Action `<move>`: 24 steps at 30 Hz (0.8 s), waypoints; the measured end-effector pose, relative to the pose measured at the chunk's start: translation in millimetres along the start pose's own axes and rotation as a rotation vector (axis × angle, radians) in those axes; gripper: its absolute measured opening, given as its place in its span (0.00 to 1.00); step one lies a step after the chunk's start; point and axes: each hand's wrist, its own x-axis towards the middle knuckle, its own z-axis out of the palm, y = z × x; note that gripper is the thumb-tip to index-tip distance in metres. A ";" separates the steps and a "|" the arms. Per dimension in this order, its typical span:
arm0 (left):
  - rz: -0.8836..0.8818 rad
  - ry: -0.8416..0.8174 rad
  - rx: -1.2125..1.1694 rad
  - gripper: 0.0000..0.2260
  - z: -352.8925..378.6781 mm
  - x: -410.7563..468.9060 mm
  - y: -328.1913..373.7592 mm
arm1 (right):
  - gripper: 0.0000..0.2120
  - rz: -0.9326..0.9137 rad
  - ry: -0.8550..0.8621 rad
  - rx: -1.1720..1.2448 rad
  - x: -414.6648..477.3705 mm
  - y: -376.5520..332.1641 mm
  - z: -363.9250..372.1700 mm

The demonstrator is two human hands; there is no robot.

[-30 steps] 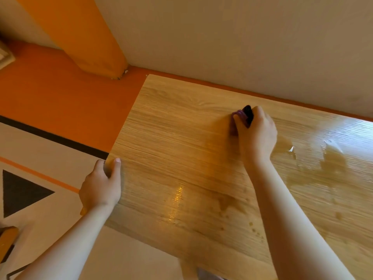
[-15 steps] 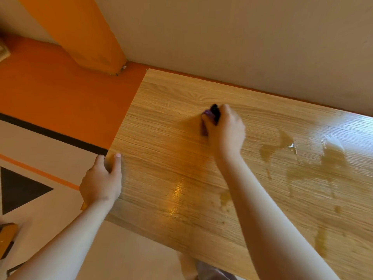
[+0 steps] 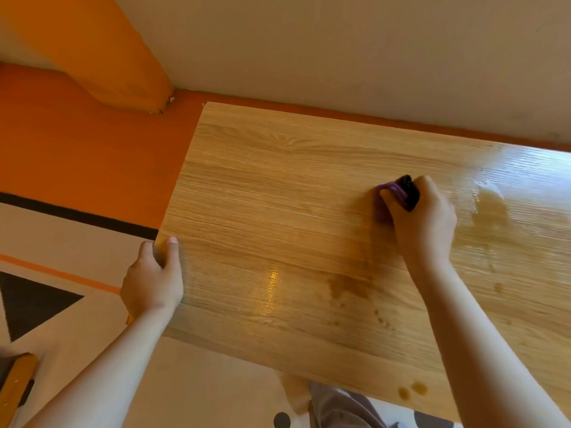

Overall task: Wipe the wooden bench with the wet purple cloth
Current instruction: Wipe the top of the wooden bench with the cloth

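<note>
On the far right half of the wooden counter (image 3: pixel 278 211), the purple cloth (image 3: pixel 391 195) lies bunched up against the surface, near the back edge and a little short of the wall. Only a small part of it shows: a lilac fold on the left and a darker fold poking up. The right hand (image 3: pixel 425 220) covers the rest, its fingers curled round the cloth and pressing it down onto the wood, with the arm reaching in from the lower right.

Just to the right of that hand a wet patch (image 3: pixel 491 208) shines on the wood, and paler damp streaks run across the board beside it. A darker damp blot (image 3: pixel 349 285) sits nearer the front, with small drops trailing from it. Two brownish drops (image 3: pixel 412 390) lie close to the front edge.

The left hand (image 3: pixel 153 279) grips the counter's left end near the front corner, with the thumb flat on top and the fingers wrapped over the edge out of sight.

Behind the counter rises a plain pale wall (image 3: pixel 340 50). To the left lies an orange floor (image 3: pixel 92 156) with a black stripe (image 3: pixel 77 216), a pale area and a black triangle (image 3: pixel 31 301). A slanted orange beam (image 3: pixel 108 47) meets the floor at the corner. Grey fabric (image 3: pixel 340 406) shows below the front edge.
</note>
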 end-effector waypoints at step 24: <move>-0.041 -0.043 0.025 0.19 -2.4 1.8 3.3 | 0.13 -0.290 -0.225 0.009 -44.5 -81.6 58.7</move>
